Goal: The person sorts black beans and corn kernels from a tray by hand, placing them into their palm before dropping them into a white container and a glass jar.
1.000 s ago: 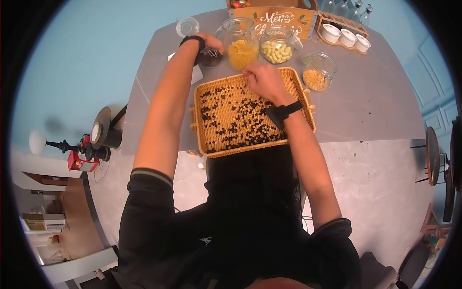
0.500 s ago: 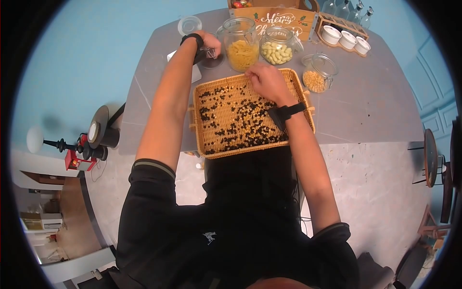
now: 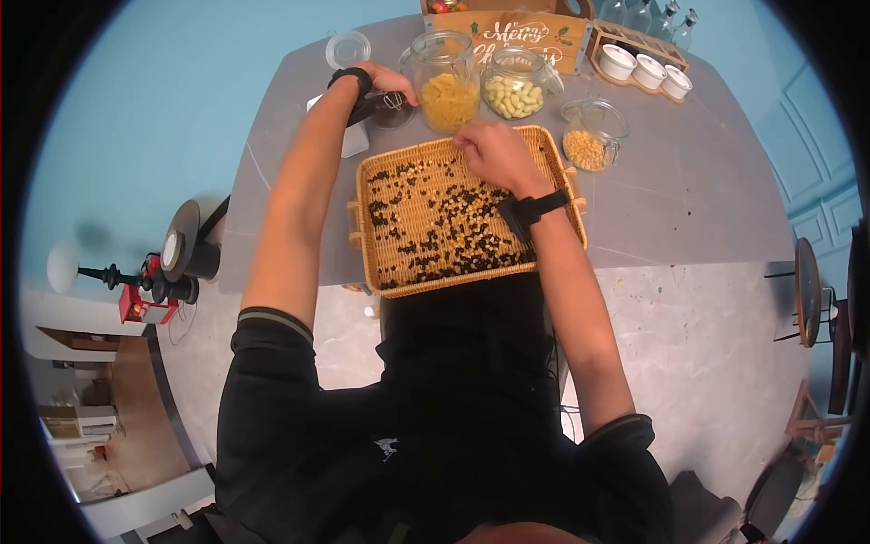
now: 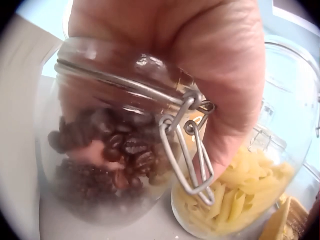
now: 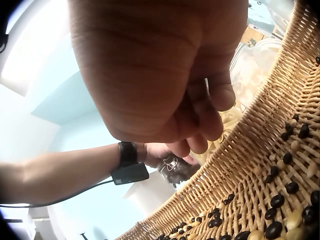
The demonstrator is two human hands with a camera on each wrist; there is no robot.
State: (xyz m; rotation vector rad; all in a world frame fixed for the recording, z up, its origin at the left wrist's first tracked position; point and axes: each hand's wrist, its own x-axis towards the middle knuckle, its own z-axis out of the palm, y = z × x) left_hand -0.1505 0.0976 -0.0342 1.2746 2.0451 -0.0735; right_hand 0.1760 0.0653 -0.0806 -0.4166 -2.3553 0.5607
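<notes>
My left hand (image 3: 382, 79) grips a clip-top glass jar (image 4: 107, 200) at its mouth. Its thumb lies outside, beside the wire clasp (image 4: 187, 160). Fingers show through the glass among dark coffee beans (image 4: 135, 145). Over the far rim of a wicker tray (image 3: 364, 195) hovers my right hand (image 3: 497, 154), fingers loosely curled, with nothing visible in them. Black and pale beans (image 3: 471, 236) are scattered over the tray's bottom. A tall jar of penne pasta (image 3: 449, 100) stands between the coffee bean jar and the right hand.
Right of the pasta are a jar of pale green pieces (image 3: 514, 95) and a jar of yellow kernels (image 3: 584, 150). A lettered wooden crate (image 3: 507, 41) stands behind, near a rack of white pots (image 3: 650, 71). A white box (image 3: 353, 140) lies beneath the left wrist.
The head view has shifted slightly. Both hands stay at nearly the same places, the left at the coffee bean jar and the right over the tray's far rim.
</notes>
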